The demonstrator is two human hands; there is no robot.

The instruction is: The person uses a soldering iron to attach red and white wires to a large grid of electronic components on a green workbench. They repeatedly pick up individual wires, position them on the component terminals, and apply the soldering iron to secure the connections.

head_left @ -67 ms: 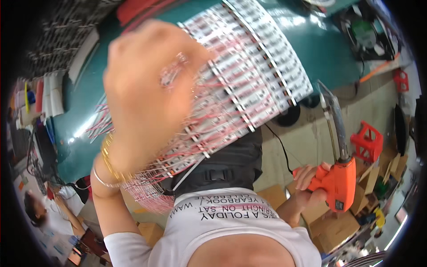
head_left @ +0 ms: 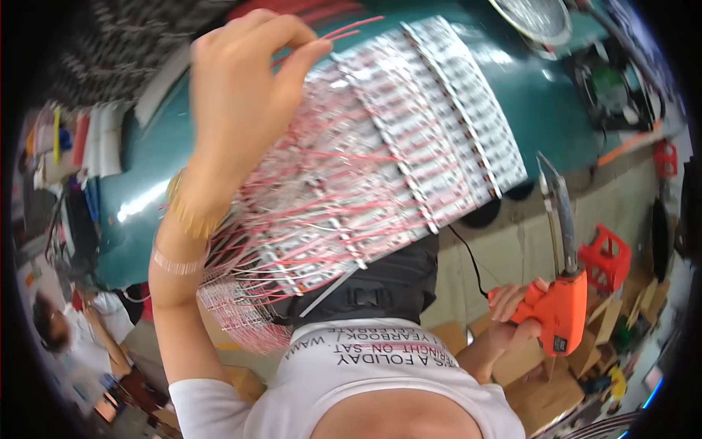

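My left hand (head_left: 252, 91) is raised above the far left part of a sheet of white circuit board strips (head_left: 468, 117), thumb and forefinger pinched together on thin red wires (head_left: 355, 29). The wire ends stick out to the right of the fingertips. Many more red and pale wires (head_left: 292, 219) spread across the left half of the sheet and hang off its near left corner. At the right, clear of the sheet, my right hand (head_left: 508, 304) grips an orange soldering gun (head_left: 563, 311) by its handle. Its long metal tip and feed tube point away from me.
A green tabletop (head_left: 545, 117) lies under the sheet. Beyond it are a round metal dish (head_left: 537, 22), a black fan (head_left: 614, 84) and a red bundle (head_left: 292, 9). A red stool (head_left: 605, 257) and cardboard boxes (head_left: 545, 395) stand right; another person (head_left: 102, 329) sits left.
My left hand has moved up and away from the wired area, and red wires now show in its fingertips. My right hand and the soldering gun stay nearly in place.
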